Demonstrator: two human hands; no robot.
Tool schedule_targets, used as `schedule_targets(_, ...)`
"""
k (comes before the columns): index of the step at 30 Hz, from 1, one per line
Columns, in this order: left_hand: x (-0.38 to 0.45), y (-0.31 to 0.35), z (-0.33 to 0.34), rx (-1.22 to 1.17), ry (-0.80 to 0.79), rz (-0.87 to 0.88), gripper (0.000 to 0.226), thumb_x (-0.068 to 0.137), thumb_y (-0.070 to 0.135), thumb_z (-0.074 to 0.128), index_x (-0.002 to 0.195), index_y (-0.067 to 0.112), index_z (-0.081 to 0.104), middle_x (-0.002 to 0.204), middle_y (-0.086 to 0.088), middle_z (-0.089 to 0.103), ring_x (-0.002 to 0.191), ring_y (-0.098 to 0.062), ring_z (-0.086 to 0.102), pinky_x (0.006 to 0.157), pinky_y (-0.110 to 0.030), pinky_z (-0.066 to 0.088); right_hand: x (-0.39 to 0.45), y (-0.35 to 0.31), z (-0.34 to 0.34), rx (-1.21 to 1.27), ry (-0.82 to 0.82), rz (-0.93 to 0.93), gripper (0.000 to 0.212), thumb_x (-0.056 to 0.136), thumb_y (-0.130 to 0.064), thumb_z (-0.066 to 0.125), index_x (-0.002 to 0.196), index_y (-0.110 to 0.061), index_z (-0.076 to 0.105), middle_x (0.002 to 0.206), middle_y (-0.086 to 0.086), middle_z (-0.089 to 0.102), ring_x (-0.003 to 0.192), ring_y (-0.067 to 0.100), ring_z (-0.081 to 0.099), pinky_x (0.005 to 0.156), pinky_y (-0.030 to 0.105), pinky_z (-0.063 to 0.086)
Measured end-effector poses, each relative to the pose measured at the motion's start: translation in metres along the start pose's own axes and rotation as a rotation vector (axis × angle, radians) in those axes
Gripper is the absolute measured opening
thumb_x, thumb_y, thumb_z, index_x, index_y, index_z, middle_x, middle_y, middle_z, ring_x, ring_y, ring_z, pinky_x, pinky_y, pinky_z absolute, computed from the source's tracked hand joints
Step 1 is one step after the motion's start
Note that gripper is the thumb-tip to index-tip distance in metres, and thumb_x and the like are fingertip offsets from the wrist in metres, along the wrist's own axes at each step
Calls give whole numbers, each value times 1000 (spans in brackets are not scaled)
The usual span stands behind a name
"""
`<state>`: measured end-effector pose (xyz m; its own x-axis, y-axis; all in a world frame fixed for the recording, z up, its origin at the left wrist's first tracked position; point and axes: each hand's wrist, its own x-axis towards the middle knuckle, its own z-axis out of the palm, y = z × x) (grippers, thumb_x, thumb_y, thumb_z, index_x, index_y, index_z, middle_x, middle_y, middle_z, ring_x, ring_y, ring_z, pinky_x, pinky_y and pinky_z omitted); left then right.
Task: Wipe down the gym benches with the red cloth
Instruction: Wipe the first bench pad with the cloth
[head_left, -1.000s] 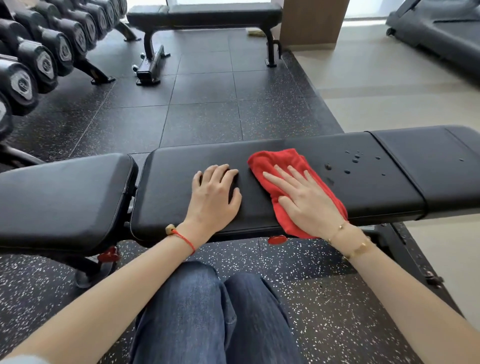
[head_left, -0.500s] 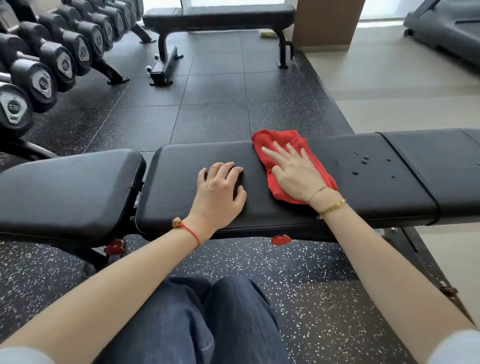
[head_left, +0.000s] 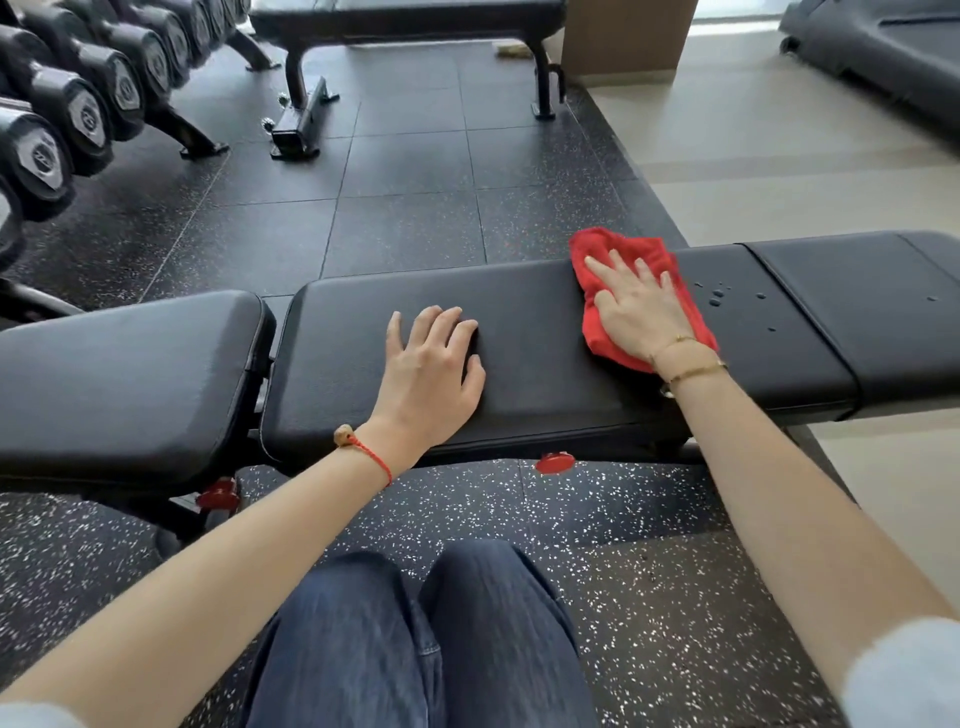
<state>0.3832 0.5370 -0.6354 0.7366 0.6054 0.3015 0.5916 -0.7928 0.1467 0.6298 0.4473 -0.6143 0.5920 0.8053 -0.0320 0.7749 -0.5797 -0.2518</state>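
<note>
A black padded gym bench (head_left: 540, 332) runs across the view in front of me, in three cushioned sections. The red cloth (head_left: 605, 249) lies flat on the middle pad near its far edge. My right hand (head_left: 639, 306) presses on the cloth with straight, spread fingers. My left hand (head_left: 431, 364) rests flat on the bare pad to the left of the cloth, fingers relaxed. Several water droplets (head_left: 719, 296) sit on the pad just right of the cloth.
A second black bench (head_left: 410, 15) stands at the back. A rack of black dumbbells (head_left: 78, 109) lines the left side. A treadmill (head_left: 883, 47) is at the far right. Red adjustment knobs (head_left: 555, 462) hang under the near bench. My knees are below.
My right hand has slid the red cloth away from me and to the right along the pad, closer to the droplets. My left hand has stayed flat on the pad.
</note>
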Motion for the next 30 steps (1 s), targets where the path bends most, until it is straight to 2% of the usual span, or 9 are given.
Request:
schedule_targets(5,10,14,5,-35,-10,14,39,100,27,39,135,19,53,147,-2,48,142,-25,35,119,-59,17,-40,-35,14,15,9,-168,56,98,-25,32,151,-38,19,162,-5,10,150,23,6,121,46,-1)
schedule_targets(8,23,33,9,-73,-35,39,40,100,28,37,137,19,50,148,-1,46,143,-24,32,119,-58,16,-79,-30,18,38,47,-224,58,96,-23,36,150,-40,21,161,-7,15,149,20,9,122,43,1)
schedule_targets(11,33,46,13,-69,-74,86,44,100,29,35,142,20,43,151,1,42,145,-23,29,120,-58,15,-92,-1,12,47,79,-123,57,97,-22,38,149,-41,23,160,-8,18,149,20,13,122,43,5)
schedule_targets(15,39,59,16,-86,-97,132,46,101,31,32,145,19,39,153,0,39,145,-24,28,119,-59,15,-59,21,0,27,90,162,54,99,-26,31,150,-40,21,161,-5,14,149,23,11,121,46,2)
schedule_targets(18,35,67,19,-128,-121,139,48,101,33,34,146,17,39,155,-5,37,145,-27,26,119,-61,13,-40,14,-1,-4,67,226,54,100,-28,27,151,-39,16,162,-3,8,150,25,7,121,46,-1)
schedule_targets(21,30,70,24,-132,-126,128,50,101,35,33,148,17,36,159,-7,32,148,-29,22,120,-61,11,-50,5,3,2,72,168,55,99,-26,28,151,-39,16,162,-4,9,150,24,6,121,46,-1)
schedule_targets(26,29,68,28,-145,-100,129,51,100,36,35,148,18,38,159,-7,33,148,-28,23,121,-59,11,-97,6,10,68,115,-30,59,95,-21,39,149,-42,24,160,-8,17,149,19,11,122,42,2)
schedule_targets(30,28,69,27,-141,-98,118,51,100,34,35,149,19,37,159,-6,33,149,-27,23,121,-58,11,-100,37,1,74,126,-20,57,96,-21,38,148,-41,27,159,-8,21,149,19,15,121,43,6)
